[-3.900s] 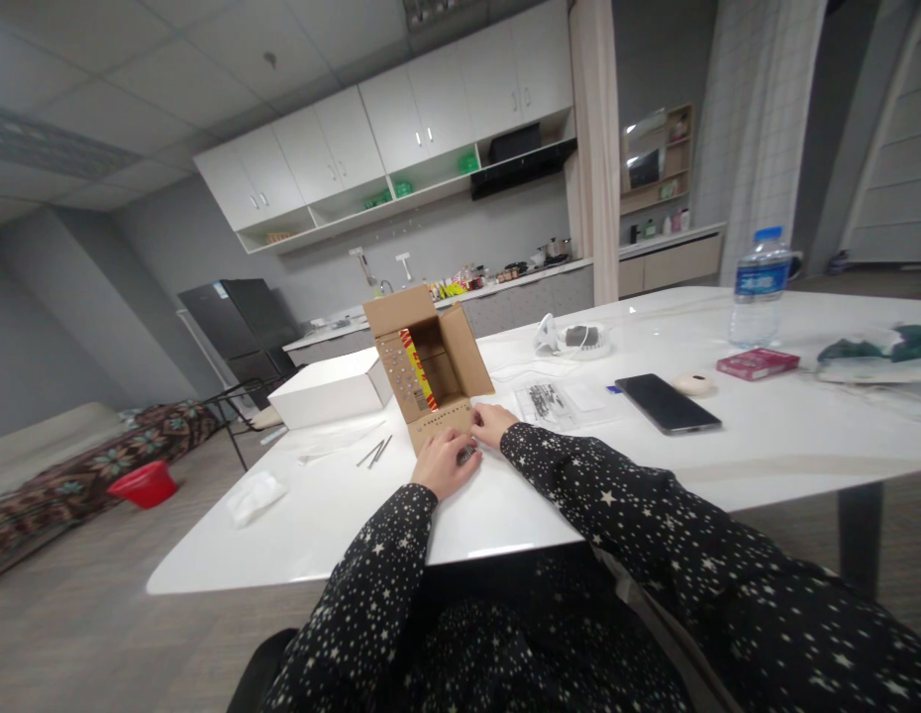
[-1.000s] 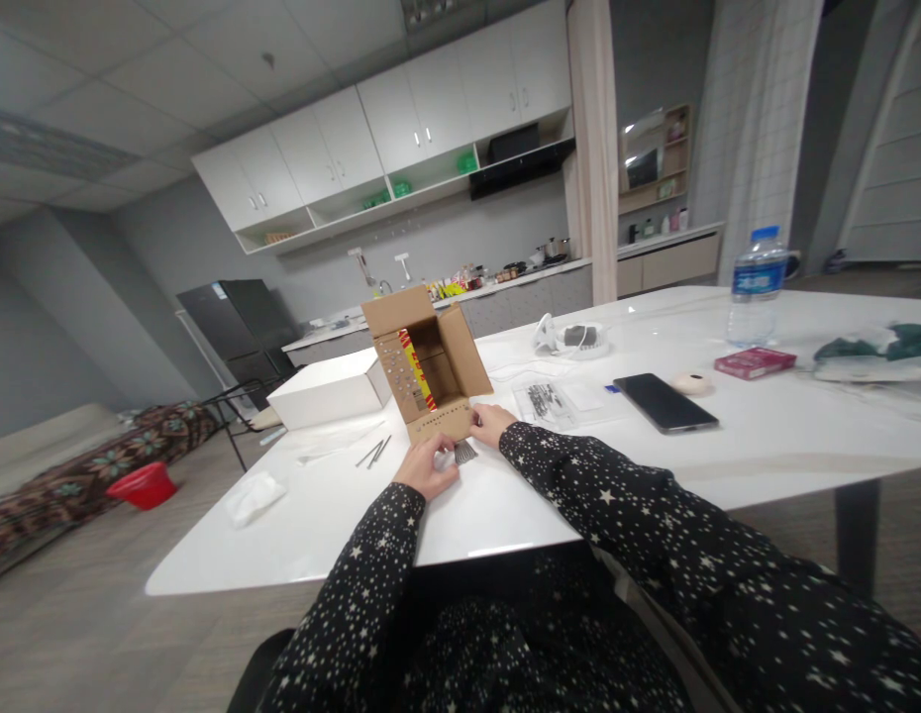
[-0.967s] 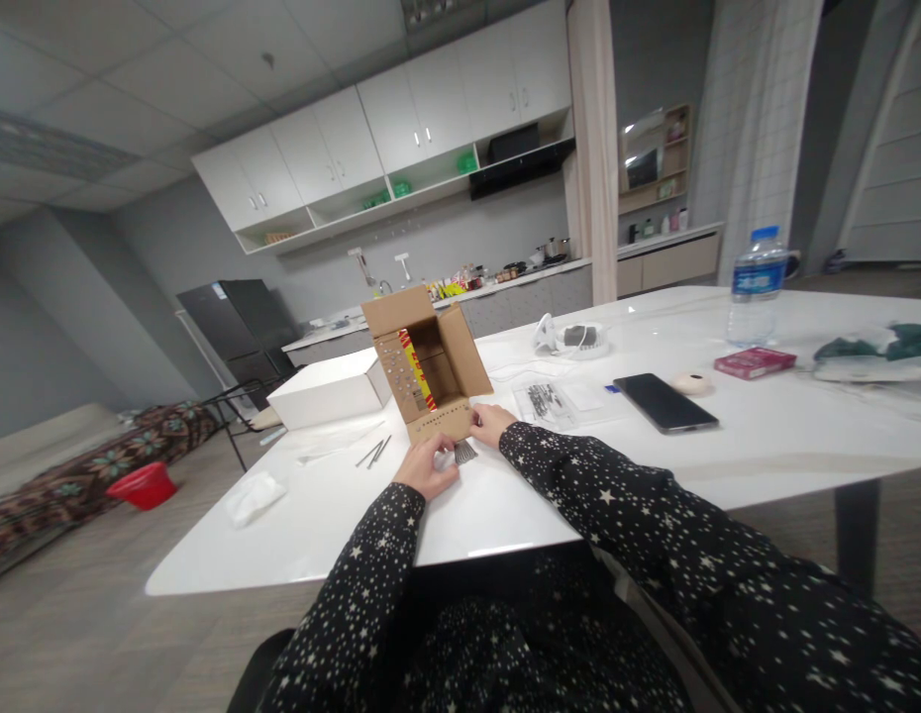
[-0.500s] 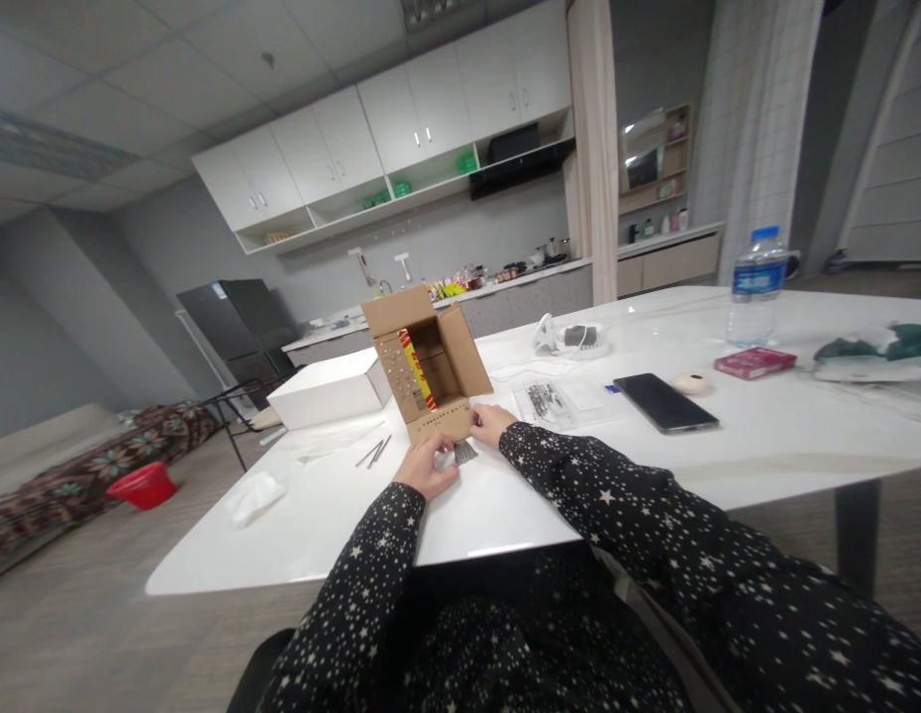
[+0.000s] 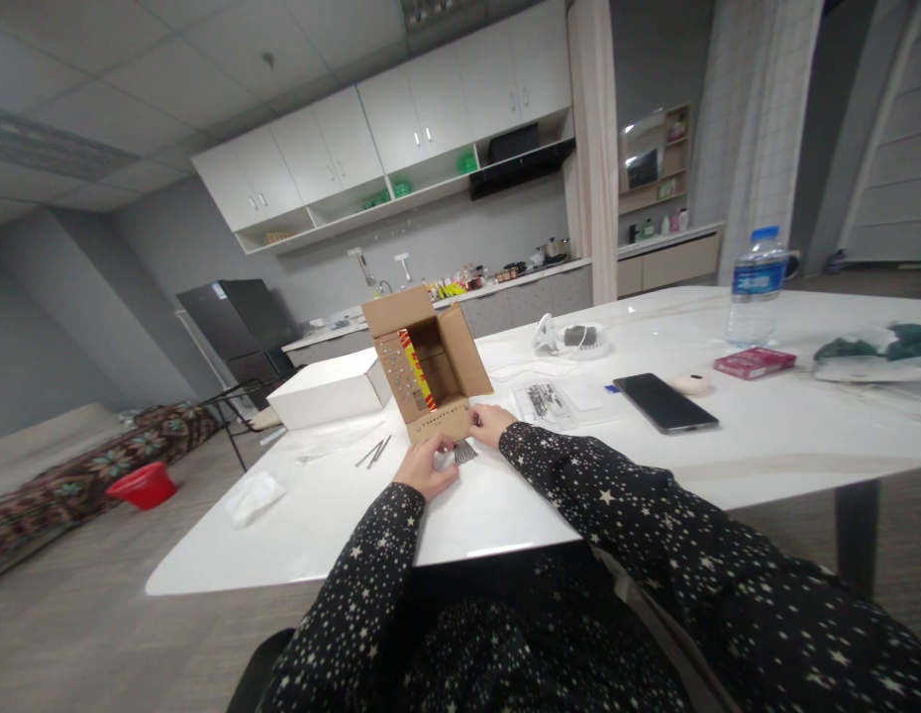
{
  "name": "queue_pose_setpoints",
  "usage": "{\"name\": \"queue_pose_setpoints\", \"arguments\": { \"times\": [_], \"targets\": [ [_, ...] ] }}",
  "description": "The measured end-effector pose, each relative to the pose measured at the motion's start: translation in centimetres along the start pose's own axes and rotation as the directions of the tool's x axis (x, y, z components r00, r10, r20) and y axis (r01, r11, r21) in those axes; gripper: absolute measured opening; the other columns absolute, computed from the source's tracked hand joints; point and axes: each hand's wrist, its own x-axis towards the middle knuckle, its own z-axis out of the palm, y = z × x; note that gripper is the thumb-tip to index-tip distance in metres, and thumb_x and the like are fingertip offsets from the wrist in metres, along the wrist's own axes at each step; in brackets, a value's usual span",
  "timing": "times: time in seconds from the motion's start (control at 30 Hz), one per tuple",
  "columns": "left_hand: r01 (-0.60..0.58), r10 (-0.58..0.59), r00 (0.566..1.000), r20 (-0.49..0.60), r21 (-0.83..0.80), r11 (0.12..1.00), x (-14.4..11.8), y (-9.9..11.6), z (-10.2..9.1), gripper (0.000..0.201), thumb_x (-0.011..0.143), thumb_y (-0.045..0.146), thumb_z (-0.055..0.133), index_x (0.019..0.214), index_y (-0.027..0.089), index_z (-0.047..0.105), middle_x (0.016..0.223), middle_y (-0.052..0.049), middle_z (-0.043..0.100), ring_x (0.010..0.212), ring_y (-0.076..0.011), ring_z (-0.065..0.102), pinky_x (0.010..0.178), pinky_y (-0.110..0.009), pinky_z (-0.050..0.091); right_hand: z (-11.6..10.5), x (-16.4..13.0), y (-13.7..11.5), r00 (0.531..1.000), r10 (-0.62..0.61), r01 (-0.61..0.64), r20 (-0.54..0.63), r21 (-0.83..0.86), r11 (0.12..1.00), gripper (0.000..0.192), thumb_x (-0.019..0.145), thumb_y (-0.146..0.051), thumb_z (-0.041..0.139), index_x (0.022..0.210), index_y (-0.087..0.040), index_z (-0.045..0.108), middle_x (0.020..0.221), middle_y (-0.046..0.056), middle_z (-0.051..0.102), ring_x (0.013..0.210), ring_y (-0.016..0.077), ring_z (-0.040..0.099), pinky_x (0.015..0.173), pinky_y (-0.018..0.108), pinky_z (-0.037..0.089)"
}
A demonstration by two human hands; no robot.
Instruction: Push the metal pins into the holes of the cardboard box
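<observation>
- The cardboard box (image 5: pixel 431 371) is brown corrugated card, lying on its side with its flaps open towards the camera; rows of small pale dots show on its left flap and front lip, and a yellow-and-red printed strip shows inside.
- A small bundle of thin dark metal pins (image 5: pixel 464 453) lies on the glossy white table (image 5: pixel 505 505), just in front of the box's lower flap and between the two hands.
- The left hand (image 5: pixel 425 467) rests on the table with its fingers curled loosely inward, fingertips touching or just beside the pins; it is too small to tell whether it pinches any.
- The right hand (image 5: pixel 492 424) sits at the right front corner of the box, fingers bent and touching the lower flap's edge; whether it actually grips the card cannot be told.
- Both sleeves are dark fabric dotted with small white stars.
- Two loose grey pins (image 5: pixel 375 452) lie left of the box, well apart from the hands.
- One flat white box (image 5: pixel 328 388) sits beside the cardboard box.
- One clear plastic bag of dark small parts (image 5: pixel 550 400), one black phone (image 5: pixel 665 402), one red packet (image 5: pixel 755 362) and one water bottle (image 5: pixel 755 285) stand to the right.
- One crumpled white tissue (image 5: pixel 254 495) lies near the table's left edge.
</observation>
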Motion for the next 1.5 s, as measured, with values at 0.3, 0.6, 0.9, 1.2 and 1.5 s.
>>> {"name": "queue_pose_setpoints", "arguments": {
  "times": [0.3,0.6,0.9,1.2,1.5],
  "targets": [
    [-0.001,0.001,1.0,0.01,0.001,1.0,-0.03,-0.19,0.06,0.028,0.067,0.024,0.061,0.094,0.022,0.056,0.089,-0.002,0.065,0.082,-0.0179,0.06,0.078,-0.033,0.048,0.16,0.05,0.06,1.0,0.007,-0.007,-0.003,-0.001,1.0,0.015,0.078,-0.026,0.054,0.088,-0.02,0.062,0.089,0.005,0.068,0.082,0.0178,0.061,0.068,0.024,0.04],
    [-0.015,0.015,1.0,-0.001,-0.025,1.0,0.0,-0.41,0.13,0.026,0.069,0.024,0.059,0.095,0.022,0.057,0.089,-0.002,0.066,0.08,-0.0168,0.061,0.078,-0.033,0.048,0.24,0.1,0.11,1.0,0.014,-0.014,0.001,-0.005,1.0,0.015,0.078,-0.027,0.054,0.089,-0.02,0.062,0.089,0.005,0.068,0.083,0.0179,0.061,0.068,0.024,0.04],
    [-0.023,0.023,1.0,-0.002,-0.008,1.0,0.12,-0.91,0.4,0.024,0.072,0.023,0.056,0.095,0.022,0.061,0.088,-0.002,0.067,0.082,-0.0168,0.062,0.079,-0.032,0.049,-0.07,-0.07,-0.13,1.0,0.017,-0.017,0.006,-0.006,1.0,0.013,0.078,-0.026,0.054,0.088,-0.02,0.062,0.089,0.005,0.068,0.082,0.0175,0.061,0.068,0.024,0.04],
    [-0.024,0.024,1.0,0.011,0.022,0.999,0.2,-0.45,0.17,0.022,0.081,0.024,0.049,0.095,0.023,0.066,0.09,-0.003,0.07,0.087,-0.0181,0.063,0.084,-0.034,0.049,-0.34,-0.28,-0.28,1.0,0.001,-0.001,-0.002,-0.002,1.0,0.012,0.077,-0.024,0.053,0.084,-0.02,0.06,0.087,0.004,0.067,0.08,0.0182,0.061,0.065,0.025,0.038],
    [-0.063,0.063,0.998,-0.02,-0.015,0.998,0.39,-0.84,0.27,0.024,0.087,0.026,0.045,0.099,0.023,0.066,0.099,-0.004,0.07,0.095,-0.0188,0.063,0.09,-0.034,0.048,-0.38,-0.3,-0.33,1.0,0.015,-0.015,0.012,-0.004,1.0,0.014,0.078,-0.025,0.053,0.088,-0.02,0.061,0.09,0.005,0.068,0.083,0.0181,0.061,0.068,0.024,0.039]
  ]
}}
